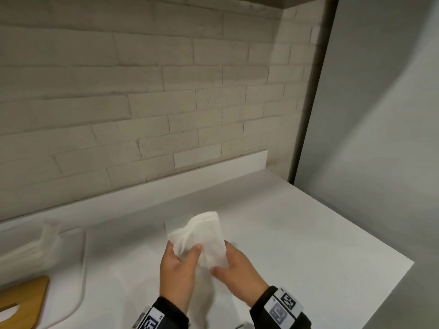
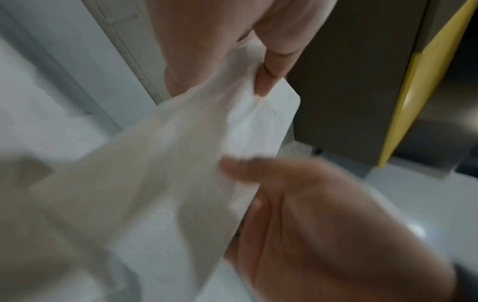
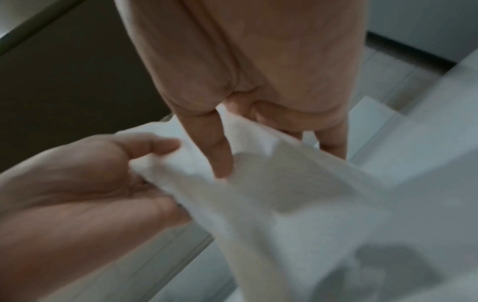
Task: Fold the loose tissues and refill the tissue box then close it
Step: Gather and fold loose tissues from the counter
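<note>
Both hands hold one white tissue (image 1: 204,238) in the air, just above the white table (image 1: 308,233). The left hand (image 1: 177,274) has its grip closed on the tissue's left part: the thumb presses the paper from the front and the fingers curl behind it. The right hand (image 1: 237,274) pinches the tissue's lower right edge between thumb and fingers. From the left wrist, the left fingers (image 2: 269,81) show nipping a fold of the paper, with the right hand's thumb lying on the sheet below them. The tissue is bunched and partly folded, its upper end standing up past the fingertips. Both palms face each other, wrists low and near the body, each wearing a dark sleeve with a marked band. Far left of the hands, more white tissue (image 1: 35,248) lies on the table, and a wooden piece (image 1: 26,302) sits nearer the left edge. A pale brick wall (image 1: 142,91) stands behind.
</note>
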Motion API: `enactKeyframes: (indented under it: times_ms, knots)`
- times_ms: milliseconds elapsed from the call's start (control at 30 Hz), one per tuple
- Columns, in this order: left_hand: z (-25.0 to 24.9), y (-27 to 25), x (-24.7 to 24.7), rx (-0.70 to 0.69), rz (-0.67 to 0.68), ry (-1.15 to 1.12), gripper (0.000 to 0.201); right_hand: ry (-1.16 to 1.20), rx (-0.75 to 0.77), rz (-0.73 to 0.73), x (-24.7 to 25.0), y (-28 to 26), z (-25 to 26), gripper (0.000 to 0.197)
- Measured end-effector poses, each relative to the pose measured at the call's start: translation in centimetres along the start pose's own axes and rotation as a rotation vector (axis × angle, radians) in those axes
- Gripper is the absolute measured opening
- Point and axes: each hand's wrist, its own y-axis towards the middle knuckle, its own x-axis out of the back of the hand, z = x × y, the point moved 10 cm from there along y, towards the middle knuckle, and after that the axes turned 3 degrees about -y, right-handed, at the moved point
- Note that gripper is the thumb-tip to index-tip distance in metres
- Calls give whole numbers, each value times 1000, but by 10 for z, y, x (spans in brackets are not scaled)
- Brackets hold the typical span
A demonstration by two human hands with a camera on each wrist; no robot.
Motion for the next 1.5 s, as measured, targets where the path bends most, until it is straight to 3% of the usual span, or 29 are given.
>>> enactKeyframes:
  times_ms: [133,233,300,333,433,500,567,633,700,767,900,967,1100,1167,1267,1400,1500]
  knots:
    - [-13,14,29,-33,26,-137,46,-256,127,-29,41,-11,18,18]
    - [-29,26,22,-150,275,173,63,-595,311,-94,65,-19,49,22]
    - [-26,21,3,-182,442,416,47,-693,329,-158,77,-21,57,24]
    - [-23,18,-3,-178,464,445,37,-638,303,-199,86,-21,55,27]
    - [-16,12,-4,-143,376,334,19,-143,144,-305,111,-20,19,44]
    - [-14,9,-1,-153,314,262,25,296,21,-290,104,-19,-17,50]
    - [-13,6,-1,-171,298,259,28,494,-19,-330,96,-19,-38,45]
    - [-13,6,1,-167,288,261,27,516,-15,-376,92,-19,-43,27]
    - [-11,7,5,-143,266,259,30,519,-15,-387,85,-18,-43,23]
    - [-6,9,10,-98,236,272,36,514,-50,-396,78,-18,-45,29]
    - [30,9,18,101,216,385,71,383,-248,-337,55,-13,-77,53]
    - [47,7,23,192,194,430,73,286,-298,-322,48,-12,-86,50]
    - [33,3,23,149,149,444,56,213,-218,-322,50,-18,-62,22]
    - [2,-1,28,34,126,448,53,223,-124,-325,53,-24,-35,22]
    - [-69,-17,59,-192,37,432,55,252,56,-265,40,-33,26,39]
    - [-151,-51,150,-427,-140,561,54,270,280,-129,-19,-47,111,63]
    - [-186,-76,239,-435,-276,873,39,176,383,-18,-95,-55,156,43]
